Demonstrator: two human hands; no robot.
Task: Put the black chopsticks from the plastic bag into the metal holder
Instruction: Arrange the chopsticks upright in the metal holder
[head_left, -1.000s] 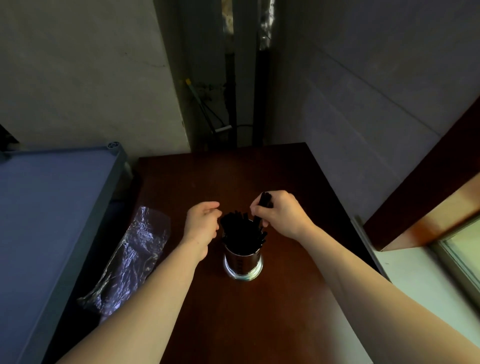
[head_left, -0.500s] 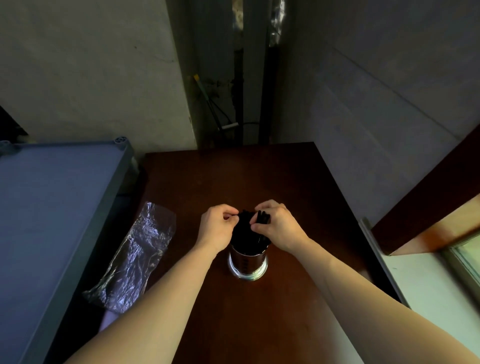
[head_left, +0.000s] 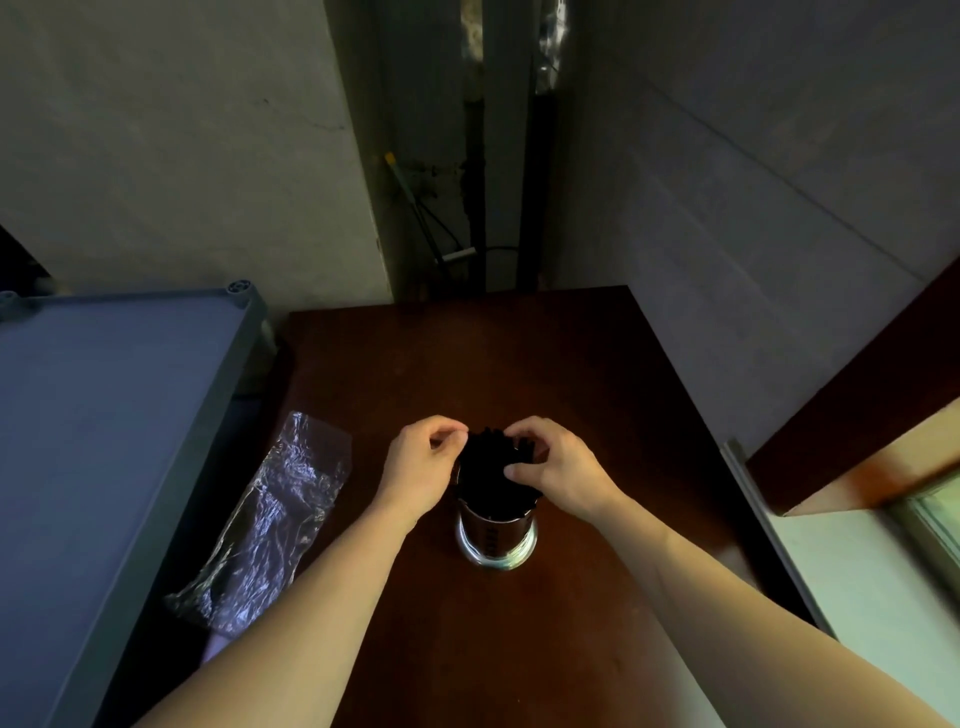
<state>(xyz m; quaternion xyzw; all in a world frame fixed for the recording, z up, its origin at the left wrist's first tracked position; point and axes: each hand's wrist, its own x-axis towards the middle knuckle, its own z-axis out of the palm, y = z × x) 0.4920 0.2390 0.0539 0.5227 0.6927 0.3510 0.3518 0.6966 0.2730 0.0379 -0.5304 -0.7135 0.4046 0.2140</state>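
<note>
We see a dim, wide-angle scene lit from the window (head_left: 935, 514) at right, edges bowed, chopsticks (head_left: 493, 467) lost in shadow.

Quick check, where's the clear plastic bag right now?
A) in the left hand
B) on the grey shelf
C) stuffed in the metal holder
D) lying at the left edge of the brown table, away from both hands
D: the crumpled clear plastic bag lies at the left edge of the dark brown wooden table, while both hands are at the black chopsticks in the shiny metal holder.
</note>
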